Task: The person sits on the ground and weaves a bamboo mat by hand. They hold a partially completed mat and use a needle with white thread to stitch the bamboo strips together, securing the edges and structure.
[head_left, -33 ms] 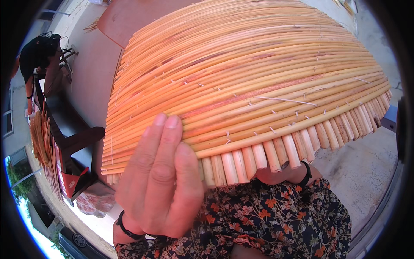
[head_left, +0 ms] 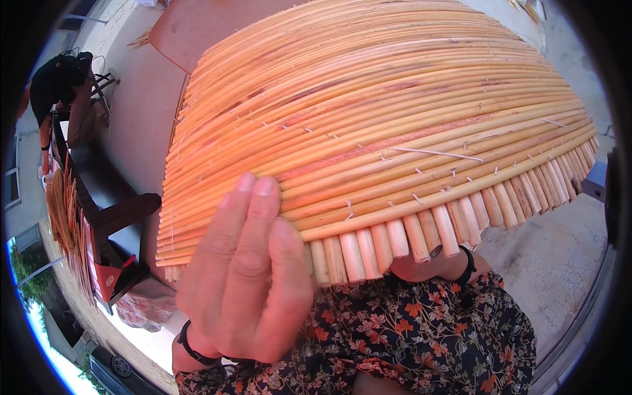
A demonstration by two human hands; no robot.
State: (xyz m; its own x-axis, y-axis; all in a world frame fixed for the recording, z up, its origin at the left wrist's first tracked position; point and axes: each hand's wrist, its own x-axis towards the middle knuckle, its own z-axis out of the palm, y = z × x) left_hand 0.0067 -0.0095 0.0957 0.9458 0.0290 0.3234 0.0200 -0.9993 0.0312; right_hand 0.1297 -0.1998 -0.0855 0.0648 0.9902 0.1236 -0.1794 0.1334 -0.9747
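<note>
Golden-tan flat mat of reeds (head_left: pixel 368 131), bound with pale thread (head_left: pixel 438 154), out in front of the black floral-print shirt (head_left: pixel 421 322). Barely shifted, honestly: just nudged a hair toward the shirt's right side along with the left hand (head_left: pixel 253 263), so probably only steadying. Fingers flat on top; can't tell about pinching underneath. Right hand (head_left: pixel 411 268) close against the shirt, mostly hidden below; can't read that grip either.

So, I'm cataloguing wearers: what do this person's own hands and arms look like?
The left hand is ungloved, no ring visible, with a narrow dark wristband. The right hand, mostly hidden, has a dark wristband too. The floral garment is dark with orange leaves and paler sprigs; sleeve ends are unclear.
</note>
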